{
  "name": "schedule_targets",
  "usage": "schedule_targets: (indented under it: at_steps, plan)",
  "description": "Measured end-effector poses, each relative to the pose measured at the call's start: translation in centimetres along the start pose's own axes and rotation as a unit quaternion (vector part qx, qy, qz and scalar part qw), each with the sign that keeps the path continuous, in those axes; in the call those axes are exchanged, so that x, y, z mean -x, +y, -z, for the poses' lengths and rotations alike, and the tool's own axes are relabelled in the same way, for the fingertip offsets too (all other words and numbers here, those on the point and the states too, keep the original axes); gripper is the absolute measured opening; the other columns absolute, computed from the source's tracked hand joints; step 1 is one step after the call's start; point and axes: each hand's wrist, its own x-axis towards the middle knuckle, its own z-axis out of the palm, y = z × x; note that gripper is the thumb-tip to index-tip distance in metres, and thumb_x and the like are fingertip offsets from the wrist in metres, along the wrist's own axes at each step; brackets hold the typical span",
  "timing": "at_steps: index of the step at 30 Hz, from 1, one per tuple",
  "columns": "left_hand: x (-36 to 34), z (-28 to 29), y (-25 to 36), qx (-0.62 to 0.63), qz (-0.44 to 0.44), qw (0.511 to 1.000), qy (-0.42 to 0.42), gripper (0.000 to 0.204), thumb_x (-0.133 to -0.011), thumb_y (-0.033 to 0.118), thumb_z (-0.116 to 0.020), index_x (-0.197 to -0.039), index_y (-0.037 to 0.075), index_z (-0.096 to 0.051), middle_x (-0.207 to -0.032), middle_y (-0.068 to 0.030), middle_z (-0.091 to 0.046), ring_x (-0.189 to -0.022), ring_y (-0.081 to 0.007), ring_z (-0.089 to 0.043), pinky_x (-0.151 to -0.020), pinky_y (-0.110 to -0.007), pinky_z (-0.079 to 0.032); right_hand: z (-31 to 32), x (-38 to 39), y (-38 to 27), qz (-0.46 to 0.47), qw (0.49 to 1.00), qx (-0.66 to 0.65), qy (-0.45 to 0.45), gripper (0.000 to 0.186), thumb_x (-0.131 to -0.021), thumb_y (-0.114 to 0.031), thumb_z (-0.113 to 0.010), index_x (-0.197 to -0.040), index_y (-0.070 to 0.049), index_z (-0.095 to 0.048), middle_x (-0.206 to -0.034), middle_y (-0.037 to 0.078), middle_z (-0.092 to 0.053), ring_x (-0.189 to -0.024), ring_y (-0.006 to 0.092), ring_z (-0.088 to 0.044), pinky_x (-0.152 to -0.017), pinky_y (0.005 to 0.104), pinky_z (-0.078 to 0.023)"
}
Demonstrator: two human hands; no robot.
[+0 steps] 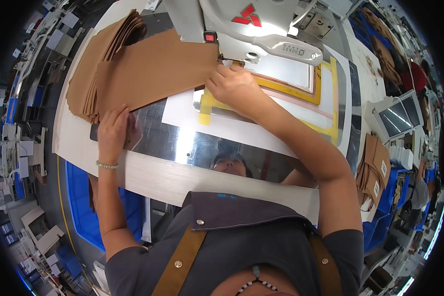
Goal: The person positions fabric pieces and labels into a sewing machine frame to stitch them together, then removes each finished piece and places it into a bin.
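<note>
A brown fabric panel (155, 69) lies across the bed of a sewing machine (261, 24), its right end under the machine's head beside the needle area. My left hand (113, 129) grips the panel's lower left corner, fingers closed at the edge. My right hand (234, 90) is closed with bent fingertips on the right end of the panel, close to the needle; the fingertips are partly hidden. To the left, a fanned stack of brown fabric pieces (84, 89) lies partly under the panel. A yellow-edged frame template (316, 91) sits right of my right hand.
Yellow tape (204, 109) and a white sheet (175, 111) lie on the shiny metal plate (158, 135). Below the table's left side stands a blue bin (81, 197). At the right are a control screen (399, 116) and more brown pieces (372, 167).
</note>
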Motion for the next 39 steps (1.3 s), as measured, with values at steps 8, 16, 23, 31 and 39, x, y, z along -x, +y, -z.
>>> schedule_targets:
  at_steps: [8, 16, 23, 31, 39]
  plan:
    - [-0.4, -0.8, -3.9, -0.067, 0.028, 0.996, -0.047, 0.025, -0.093, -0.002, -0.067, -0.116, -0.001, -0.074, -0.116, -0.0110, -0.074, -0.107, -0.0308, -0.070, -0.093, -0.040, -0.058, 2.6, 3.6, 1.0, -0.011, 1.000, -0.014, 0.003, 0.010, -0.079, -0.012, -0.072, -0.087, -0.011, -0.066, -0.089, 0.003, -0.061, -0.094, 0.0197, -0.064, -0.077, 0.0318, -0.053]
    - [-10.6, -4.8, 0.7, 0.014, -0.135, 0.991, 0.003, 0.035, -0.082, 0.001, -0.070, -0.117, -0.001, -0.073, -0.108, -0.0114, -0.071, -0.102, -0.0294, -0.069, -0.089, -0.039, -0.059, 8.3, 11.2, 3.6, -0.069, 0.992, 0.006, -0.102, 0.008, -0.079, -0.009, -0.071, -0.085, -0.008, -0.065, -0.088, 0.004, -0.061, -0.092, 0.0220, -0.064, -0.078, 0.0341, -0.054]
    - [-17.1, -8.6, 7.2, 0.066, -0.293, 0.954, 0.017, 0.038, -0.084, 0.003, -0.071, -0.121, -0.002, -0.071, -0.113, -0.0118, -0.071, -0.105, -0.0294, -0.069, -0.091, -0.039, -0.059, 13.0, 19.4, 7.2, -0.159, 0.964, 0.136, -0.165, 0.008, -0.076, -0.005, -0.071, -0.081, -0.010, -0.067, -0.087, 0.004, -0.061, -0.090, 0.0208, -0.065, -0.071, 0.0338, -0.053]
    - [-17.1, -8.4, 9.4, 0.101, -0.274, 0.956, -0.037, 0.038, -0.087, 0.001, -0.070, -0.125, 0.001, -0.071, -0.117, -0.0120, -0.071, -0.113, -0.0311, -0.068, -0.098, -0.040, -0.057, 12.7, 22.3, 6.6, -0.212, 0.957, 0.162, -0.115, 0.012, -0.077, -0.005, -0.070, -0.089, -0.006, -0.073, -0.092, 0.002, -0.066, -0.095, 0.0202, -0.066, -0.072, 0.0327, -0.054]
    - [-14.2, -8.0, 10.1, 0.151, -0.102, 0.974, -0.133, 0.055, -0.101, 0.020, -0.068, -0.155, 0.012, -0.060, -0.169, -0.0135, -0.044, -0.162, -0.0380, -0.027, -0.130, -0.051, -0.026, 13.4, 24.5, 3.6, -0.368, 0.917, 0.050, -0.148, 0.054, -0.108, -0.042, -0.060, -0.144, -0.002, -0.065, -0.157, 0.017, -0.054, -0.149, 0.0366, -0.043, -0.121, 0.0515, -0.035]
